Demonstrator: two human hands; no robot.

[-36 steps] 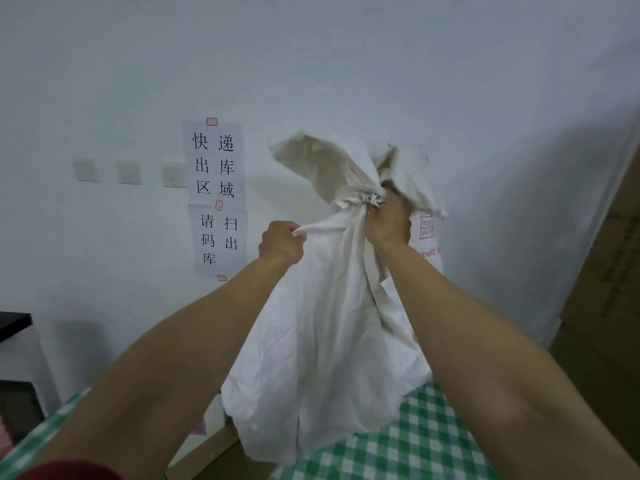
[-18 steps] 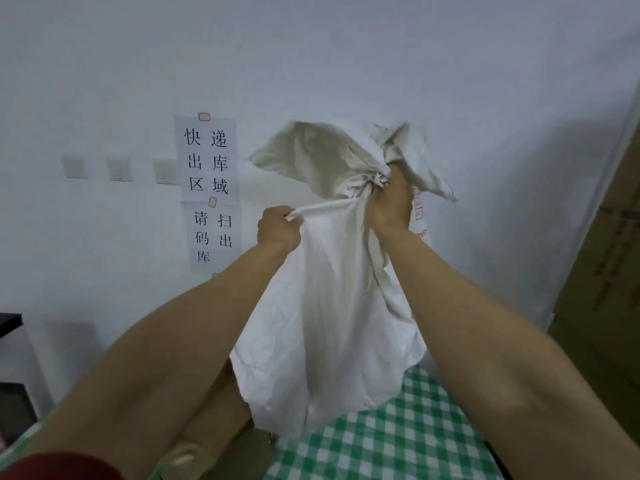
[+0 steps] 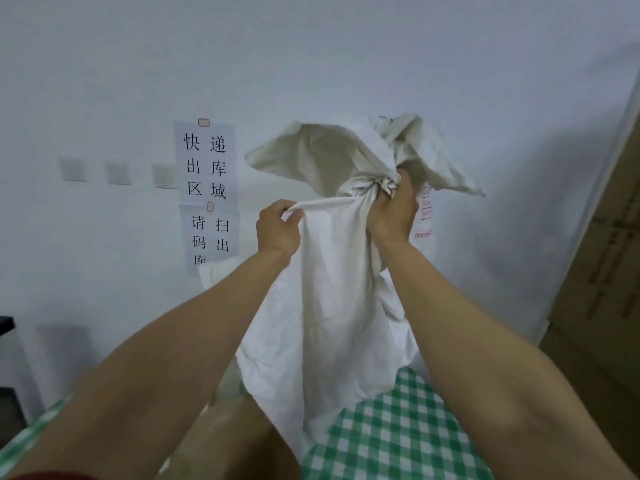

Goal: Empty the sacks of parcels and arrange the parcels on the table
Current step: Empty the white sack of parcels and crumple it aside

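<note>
A white cloth sack hangs in front of me above the table with the green checked cloth. My right hand grips the sack's bunched, tied neck from below. My left hand pinches a fold of the sack's cloth just left of the neck. The sack's loose top flares open above my hands. A brown parcel shows under the sack's lower edge, between my forearms. Whatever else is in the sack is hidden.
A white wall stands close behind, with two paper signs and several wall switches. Brown cardboard boxes are stacked at the right. A dark piece of furniture sits at the far left.
Both hands have lifted the sack higher; its lower edge has risen off the table, more checked cloth shows, and a brown parcel has come into view beneath it.
</note>
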